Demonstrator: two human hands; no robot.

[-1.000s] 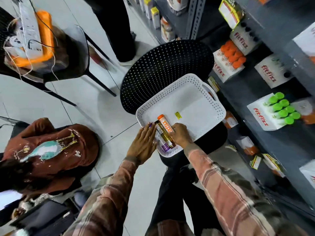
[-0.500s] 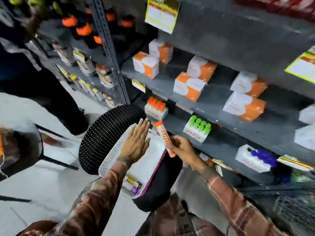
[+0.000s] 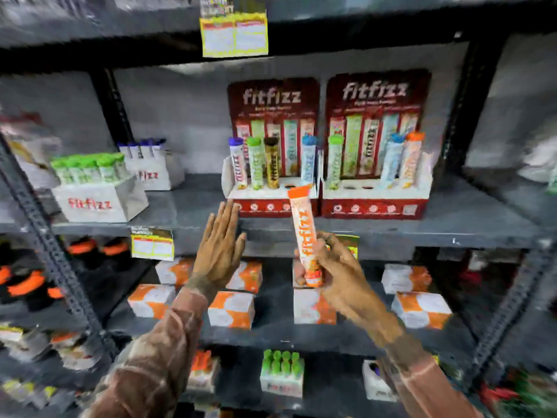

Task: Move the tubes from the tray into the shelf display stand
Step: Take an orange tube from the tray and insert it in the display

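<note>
My right hand [image 3: 337, 270] grips the lower end of an orange-capped fitfizz tube [image 3: 303, 230], held upright just below and in front of the left red display stand [image 3: 272, 203]. That stand holds several upright tubes and shows an empty hole near its middle. A second red display stand [image 3: 375, 206] stands beside it on the right, with several tubes and empty holes. My left hand [image 3: 218, 248] is raised flat with fingers spread, holding nothing, near the shelf edge left of the tube. The tray is out of view.
The grey shelf board [image 3: 187, 212] also carries white fitfizz boxes with green-capped tubes [image 3: 90, 188] and purple-capped tubes [image 3: 147, 167] at the left. Orange-and-white cartons [image 3: 232, 309] fill the shelf below. A slotted upright post [image 3: 54, 251] runs down the left side.
The view has swung up from the tray on the chair to the shelf. My right hand picked the orange tube out of the tray and raised it to the display stands; my left hand rose too.
</note>
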